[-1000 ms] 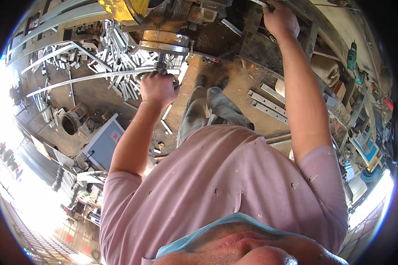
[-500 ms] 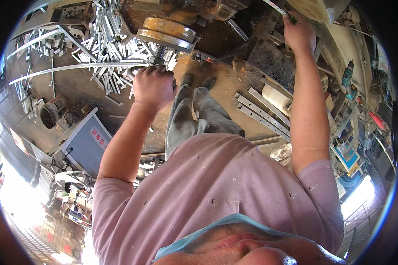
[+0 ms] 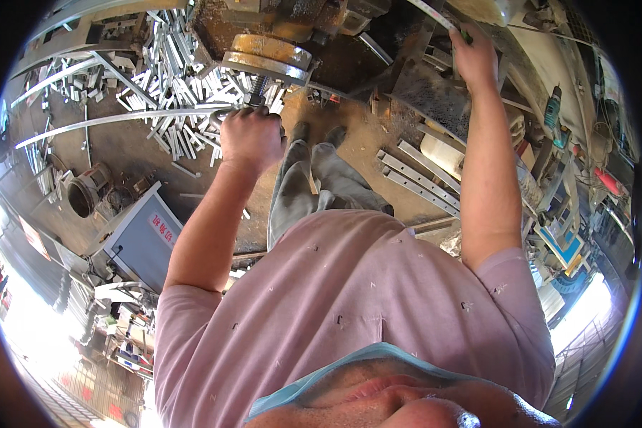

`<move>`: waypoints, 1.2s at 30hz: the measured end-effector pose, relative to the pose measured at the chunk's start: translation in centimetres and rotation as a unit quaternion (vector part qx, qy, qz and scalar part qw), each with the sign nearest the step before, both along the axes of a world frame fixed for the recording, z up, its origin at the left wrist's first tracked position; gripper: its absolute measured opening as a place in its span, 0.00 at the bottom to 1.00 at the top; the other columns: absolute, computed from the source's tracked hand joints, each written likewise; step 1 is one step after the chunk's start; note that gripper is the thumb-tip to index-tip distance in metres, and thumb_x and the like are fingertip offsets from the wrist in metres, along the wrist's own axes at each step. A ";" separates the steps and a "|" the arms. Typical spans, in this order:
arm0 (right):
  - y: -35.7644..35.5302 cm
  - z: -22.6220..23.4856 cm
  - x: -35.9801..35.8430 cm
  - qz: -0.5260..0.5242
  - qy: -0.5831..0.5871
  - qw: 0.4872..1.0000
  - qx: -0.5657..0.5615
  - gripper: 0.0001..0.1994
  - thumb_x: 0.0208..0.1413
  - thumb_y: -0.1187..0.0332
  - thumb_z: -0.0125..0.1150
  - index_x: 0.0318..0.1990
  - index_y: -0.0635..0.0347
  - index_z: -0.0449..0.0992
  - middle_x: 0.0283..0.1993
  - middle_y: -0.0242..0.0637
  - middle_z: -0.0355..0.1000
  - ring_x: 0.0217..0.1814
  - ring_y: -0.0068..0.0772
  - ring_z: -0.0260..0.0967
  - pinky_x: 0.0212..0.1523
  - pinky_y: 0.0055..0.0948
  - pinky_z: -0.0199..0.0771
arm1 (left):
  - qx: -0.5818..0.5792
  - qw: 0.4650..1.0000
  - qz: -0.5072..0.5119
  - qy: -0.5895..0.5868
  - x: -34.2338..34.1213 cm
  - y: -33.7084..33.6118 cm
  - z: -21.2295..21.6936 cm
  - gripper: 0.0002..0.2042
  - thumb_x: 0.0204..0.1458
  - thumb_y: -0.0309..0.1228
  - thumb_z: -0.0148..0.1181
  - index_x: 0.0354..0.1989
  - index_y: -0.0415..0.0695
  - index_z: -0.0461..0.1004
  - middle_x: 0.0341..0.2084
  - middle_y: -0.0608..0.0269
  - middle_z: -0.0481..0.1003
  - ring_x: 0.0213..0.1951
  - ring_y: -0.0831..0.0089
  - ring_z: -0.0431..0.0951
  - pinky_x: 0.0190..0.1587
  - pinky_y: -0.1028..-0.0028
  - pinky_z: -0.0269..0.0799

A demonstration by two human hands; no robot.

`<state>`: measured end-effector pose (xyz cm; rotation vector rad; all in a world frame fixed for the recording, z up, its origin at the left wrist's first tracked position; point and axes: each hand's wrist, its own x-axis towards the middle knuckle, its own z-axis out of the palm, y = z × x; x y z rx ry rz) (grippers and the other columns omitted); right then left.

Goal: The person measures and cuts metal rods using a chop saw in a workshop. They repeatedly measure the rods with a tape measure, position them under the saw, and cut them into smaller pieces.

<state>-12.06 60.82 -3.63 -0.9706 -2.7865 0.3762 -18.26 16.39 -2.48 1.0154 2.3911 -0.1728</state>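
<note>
My left hand [image 3: 251, 139] is closed in a fist around a metal handle [image 3: 219, 120], which is mostly hidden under the fingers. Just beyond it are a spring-wrapped screw [image 3: 256, 91] and a thick round yellow-and-steel machine part [image 3: 269, 57]. A long thin metal bar [image 3: 114, 118] runs leftward from beside this hand. At the upper right, my right hand [image 3: 476, 58] is wrapped around a dark green grip [image 3: 466, 36]. A pale narrow strip [image 3: 432, 13] extends from there toward the top edge; whether the two are one piece I cannot tell.
Many cut metal pieces [image 3: 182, 89] lie heaped at the upper left. Perforated steel bars [image 3: 421, 187] rest on the floor right of my legs. A grey cabinet [image 3: 146, 239] stands at left, and a green power drill [image 3: 552, 108] lies at the far right.
The view has shifted slightly, so surrounding things sit a little differently in the picture. Both hands keep their grips, with no clear movement of what they hold.
</note>
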 end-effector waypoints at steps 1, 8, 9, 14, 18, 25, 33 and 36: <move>-0.1 0.3 1.1 0.005 0.008 1.000 0.018 0.22 0.65 0.45 0.63 0.59 0.46 0.83 0.56 0.46 0.81 0.58 0.57 0.78 0.54 0.50 0.79 | -0.002 1.000 -0.005 0.003 0.0 0.0 0.1 0.13 0.56 0.43 0.60 0.36 0.51 0.87 0.43 0.63 0.85 0.47 0.64 0.86 0.51 0.61 0.79; -3.1 4.6 13.1 -0.235 0.083 0.865 -0.436 0.19 0.62 0.54 0.72 0.55 0.52 0.81 0.36 0.24 0.73 0.34 0.15 0.66 0.22 0.21 0.55 | -0.085 0.996 -0.006 -0.017 0.4 1.2 -0.1 0.11 0.55 0.40 0.60 0.37 0.53 0.87 0.38 0.61 0.87 0.43 0.63 0.88 0.45 0.61 0.79; -4.2 5.2 15.1 -0.224 0.093 0.842 -0.482 0.18 0.62 0.55 0.71 0.54 0.53 0.80 0.36 0.24 0.72 0.32 0.14 0.64 0.22 0.20 0.54 | -0.100 0.995 -0.002 -0.027 0.4 1.5 -0.1 0.10 0.55 0.39 0.60 0.37 0.53 0.87 0.38 0.60 0.87 0.43 0.63 0.88 0.45 0.61 0.79; -10.4 5.3 23.5 -0.248 0.058 0.736 -0.627 0.13 0.64 0.57 0.67 0.52 0.49 0.80 0.34 0.22 0.74 0.34 0.16 0.69 0.24 0.20 0.58 | -0.089 0.996 -0.003 -0.028 0.4 1.4 0.1 0.12 0.56 0.38 0.58 0.38 0.53 0.88 0.40 0.58 0.87 0.44 0.60 0.88 0.44 0.60 0.81; -15.2 2.4 28.6 -0.244 -0.010 0.698 -0.673 0.13 0.64 0.55 0.67 0.49 0.50 0.78 0.32 0.23 0.74 0.28 0.17 0.67 0.21 0.22 0.58 | -0.080 0.996 -0.002 -0.033 0.3 1.3 0.0 0.13 0.57 0.38 0.57 0.40 0.53 0.88 0.42 0.57 0.87 0.46 0.59 0.88 0.46 0.61 0.82; -19.5 -1.1 35.8 -0.287 -0.082 0.679 -0.670 0.17 0.62 0.44 0.68 0.38 0.46 0.78 0.27 0.21 0.68 0.27 0.18 0.65 0.21 0.24 0.57 | -0.078 0.996 -0.017 -0.040 0.2 1.2 0.8 0.13 0.57 0.36 0.58 0.43 0.51 0.88 0.45 0.56 0.86 0.48 0.58 0.88 0.48 0.59 0.81; -19.2 -2.0 39.2 -0.375 -0.106 0.709 -0.587 0.21 0.59 0.38 0.69 0.35 0.44 0.78 0.27 0.19 0.67 0.26 0.20 0.62 0.23 0.26 0.54 | -0.075 0.996 -0.015 -0.036 0.3 1.2 1.1 0.15 0.57 0.34 0.57 0.46 0.47 0.87 0.47 0.53 0.86 0.51 0.57 0.87 0.51 0.59 0.81; -19.2 -2.0 39.3 -0.369 -0.094 0.703 -0.600 0.20 0.59 0.39 0.70 0.35 0.44 0.78 0.27 0.20 0.67 0.25 0.21 0.62 0.22 0.26 0.54 | -0.066 0.997 -0.012 -0.030 0.4 1.1 1.0 0.15 0.57 0.34 0.57 0.46 0.47 0.87 0.47 0.53 0.86 0.51 0.56 0.87 0.52 0.59 0.80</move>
